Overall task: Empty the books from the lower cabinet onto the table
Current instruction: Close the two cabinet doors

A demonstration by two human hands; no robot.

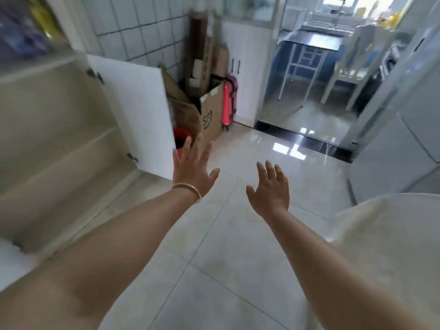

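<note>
Head view: the left hand (191,167) and right hand (270,186) were released, fingers spread, grasping nothing, held out over the floor (233,246). At near left the lower cabinet (54,139) stood with its door (133,110) swung wide for access; its visible shelves showed no books. No table could be identified.

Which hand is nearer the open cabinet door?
Left. The left hand hovers just right of the cabinet door; the right hand is farther right over the floor.
</note>
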